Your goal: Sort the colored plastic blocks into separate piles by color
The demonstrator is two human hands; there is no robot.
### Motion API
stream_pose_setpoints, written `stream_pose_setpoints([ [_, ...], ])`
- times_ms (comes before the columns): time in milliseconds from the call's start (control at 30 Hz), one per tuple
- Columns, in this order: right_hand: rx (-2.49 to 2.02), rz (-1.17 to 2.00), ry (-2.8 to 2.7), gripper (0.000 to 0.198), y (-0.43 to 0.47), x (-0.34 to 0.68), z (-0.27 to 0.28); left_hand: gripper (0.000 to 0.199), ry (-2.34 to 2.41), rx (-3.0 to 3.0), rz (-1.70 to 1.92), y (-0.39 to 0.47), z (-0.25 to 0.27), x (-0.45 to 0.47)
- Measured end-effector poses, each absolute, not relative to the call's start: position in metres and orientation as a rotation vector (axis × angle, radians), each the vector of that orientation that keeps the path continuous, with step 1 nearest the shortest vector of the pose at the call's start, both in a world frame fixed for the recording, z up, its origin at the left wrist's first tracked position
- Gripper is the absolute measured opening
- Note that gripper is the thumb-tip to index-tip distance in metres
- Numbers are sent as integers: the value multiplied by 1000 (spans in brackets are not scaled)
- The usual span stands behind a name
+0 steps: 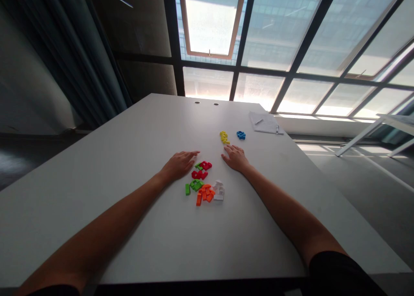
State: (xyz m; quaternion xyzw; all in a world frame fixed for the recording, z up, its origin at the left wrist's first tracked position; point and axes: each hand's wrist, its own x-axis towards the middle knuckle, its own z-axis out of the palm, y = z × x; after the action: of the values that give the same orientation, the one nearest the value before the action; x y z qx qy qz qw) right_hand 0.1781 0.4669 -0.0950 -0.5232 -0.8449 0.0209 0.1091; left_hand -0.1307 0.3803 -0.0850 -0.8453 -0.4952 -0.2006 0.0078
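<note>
Small plastic blocks lie sorted by colour on the white table (pixel 155 240). My left hand (pixel 180 163) rests open, palm down, just left of the red blocks (pixel 200 174) and one or more green pieces among them. My right hand (pixel 236 158) is also open and flat, its fingertips at the near edge of the yellow blocks (pixel 224 136). Blue blocks (pixel 241 135) sit a little beyond it to the right. Closer to me are green blocks (pixel 196 184), orange blocks (pixel 206 192) and white blocks (pixel 218 190). Neither hand appears to hold anything.
A sheet of paper (pixel 265 123) with pens on it lies near the table's far right edge. Two round holes (pixel 197 102) are at the far end. Beyond stand large windows (pixel 210 24), a dark curtain (pixel 71 50) at left and a white-legged table (pixel 362 136) at right.
</note>
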Motion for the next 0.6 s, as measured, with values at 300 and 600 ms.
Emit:
stream_pose_setpoints([
  [300,-1516,35,-2492,51,466,179,-94,50,-1318,-2737,-582,381,-85,-132],
  [600,-1510,32,-2483,50,464,179,-92,48,-1590,-2644,-557,420,-90,-141],
])
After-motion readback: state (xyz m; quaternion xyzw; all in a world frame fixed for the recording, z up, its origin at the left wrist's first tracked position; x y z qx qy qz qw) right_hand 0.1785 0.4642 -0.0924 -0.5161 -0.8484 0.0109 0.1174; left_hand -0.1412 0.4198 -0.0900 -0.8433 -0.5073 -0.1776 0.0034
